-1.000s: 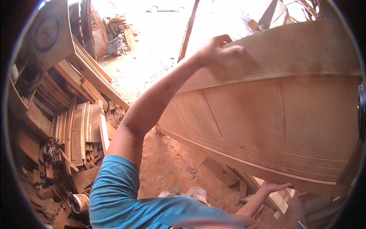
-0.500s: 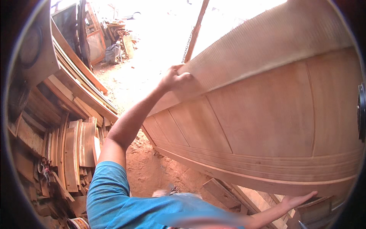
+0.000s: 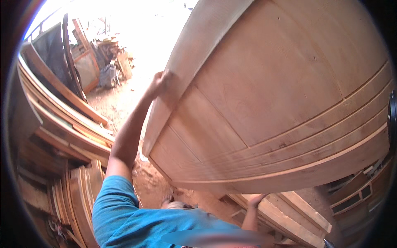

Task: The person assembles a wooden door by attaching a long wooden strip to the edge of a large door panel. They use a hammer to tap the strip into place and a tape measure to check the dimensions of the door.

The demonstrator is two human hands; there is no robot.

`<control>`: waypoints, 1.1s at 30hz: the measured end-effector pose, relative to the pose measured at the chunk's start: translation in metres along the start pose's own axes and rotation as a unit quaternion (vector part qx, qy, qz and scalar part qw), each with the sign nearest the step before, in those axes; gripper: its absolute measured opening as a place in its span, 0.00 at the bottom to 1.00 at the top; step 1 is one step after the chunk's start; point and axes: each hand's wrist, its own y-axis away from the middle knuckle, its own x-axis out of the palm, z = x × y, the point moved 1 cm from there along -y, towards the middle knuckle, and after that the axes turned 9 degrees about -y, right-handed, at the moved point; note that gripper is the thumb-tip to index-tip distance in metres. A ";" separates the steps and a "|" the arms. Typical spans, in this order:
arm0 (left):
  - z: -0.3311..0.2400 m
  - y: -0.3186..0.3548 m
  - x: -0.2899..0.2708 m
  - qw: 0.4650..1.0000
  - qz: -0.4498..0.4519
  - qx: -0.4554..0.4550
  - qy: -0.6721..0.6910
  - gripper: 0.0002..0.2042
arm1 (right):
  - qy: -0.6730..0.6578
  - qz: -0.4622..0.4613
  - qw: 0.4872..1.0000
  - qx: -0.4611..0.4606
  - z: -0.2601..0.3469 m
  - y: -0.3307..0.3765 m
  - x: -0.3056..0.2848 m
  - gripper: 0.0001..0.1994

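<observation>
A large panelled wooden door (image 3: 285, 95), with long grooves along its face, stands tilted in front of me and fills the right half of the view. My left hand (image 3: 162, 84) is closed round its far, pale edge, near the upper left end. Below, my right hand (image 3: 257, 200) grips the near lower edge from underneath, with part of its fingers hidden by the door. The door's far right end runs out of view.
Long boards (image 3: 62, 111) and stacked offcuts (image 3: 78, 194) line the left side. Beneath the door lie thick planks (image 3: 285, 215) on reddish ground (image 3: 153, 184). A framed wooden piece (image 3: 351, 202) is at lower right. Scrap wood (image 3: 111, 58) is heaped at the far left.
The door has turned in view, its far edge now steeper and its face more toward me. My right hand has moved left along the lower edge; my left keeps its hold.
</observation>
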 end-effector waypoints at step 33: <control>0.023 0.044 -0.023 0.989 -0.055 -0.031 0.131 0.31 | -0.075 -0.256 0.959 -0.096 0.112 0.073 0.024 0.45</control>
